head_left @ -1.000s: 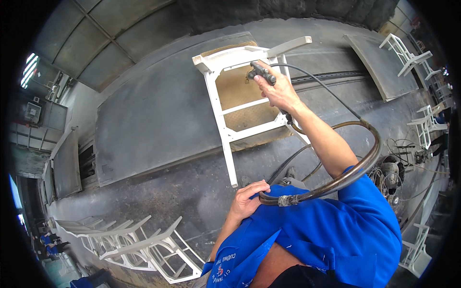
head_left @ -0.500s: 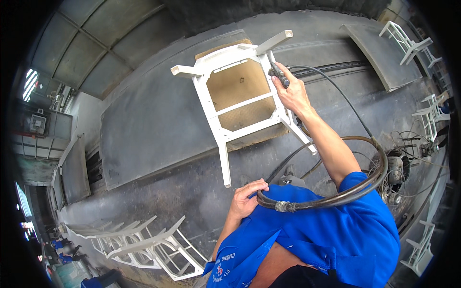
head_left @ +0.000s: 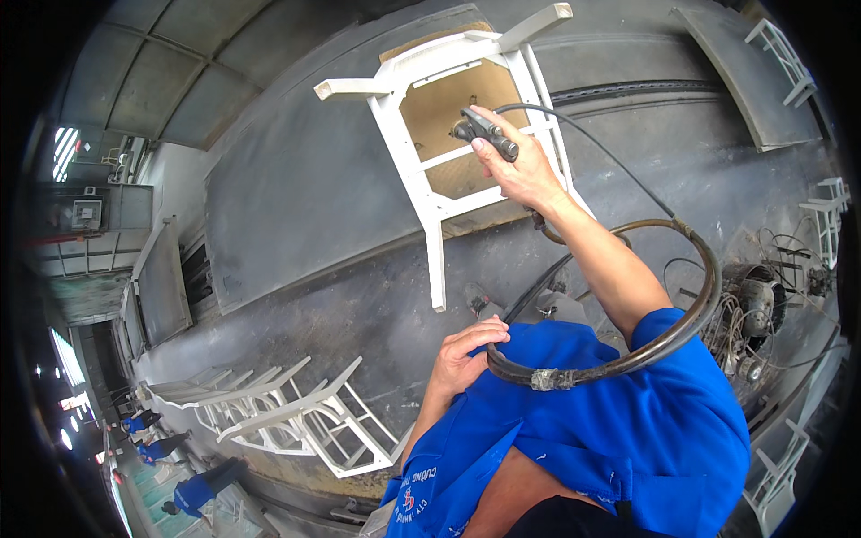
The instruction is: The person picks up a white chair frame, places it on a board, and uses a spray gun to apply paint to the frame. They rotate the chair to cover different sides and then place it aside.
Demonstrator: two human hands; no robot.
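Right hand [head_left: 523,169] forward around spray gun [head_left: 491,137]

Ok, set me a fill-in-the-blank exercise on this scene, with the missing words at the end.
1. The right hand holds a spray gun over a chair frame coloured ____.
2. The left hand holds the hose, so the number of hands on the spray gun is ____.
3. The shirt of the person is coloured ____.
4. The row of chairs stands toward the picture's lower ____ corner.

Missing words: white; one; blue; left.
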